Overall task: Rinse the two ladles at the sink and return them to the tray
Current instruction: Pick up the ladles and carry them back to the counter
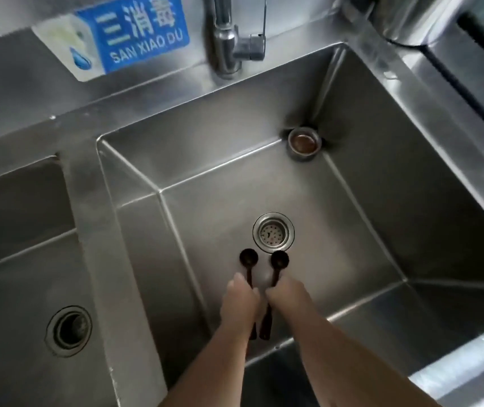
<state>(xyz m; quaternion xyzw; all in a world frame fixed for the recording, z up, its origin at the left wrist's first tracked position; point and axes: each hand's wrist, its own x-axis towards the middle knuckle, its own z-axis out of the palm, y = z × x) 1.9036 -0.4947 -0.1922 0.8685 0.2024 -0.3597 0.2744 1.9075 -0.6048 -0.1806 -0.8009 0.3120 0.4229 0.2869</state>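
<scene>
From the head camera, I held two small dark round-bowled ladles over the deep stainless steel sink basin [367, 171], one in each hand. My left hand [239, 304] was closed around the handle of the left ladle [246, 258], and my right hand [289, 299] was closed around the handle of the right ladle [279, 259]. Both bowls pointed away from me, side by side and just apart, above the basin floor near its front edge. The handle ends showed below my fists, close together between my wrists. The round metal drain strainer [273, 233] lay just beyond the two bowls. A short metal overflow cup [304, 142] stood in the far right corner of the basin. The chrome tap [226, 36] rose from the back rim, beside a blue sign reading "SAN XIAO DU" [135, 36] on the steel splashback. A second basin with an open drain hole [69, 330] lay past the left rim.
</scene>
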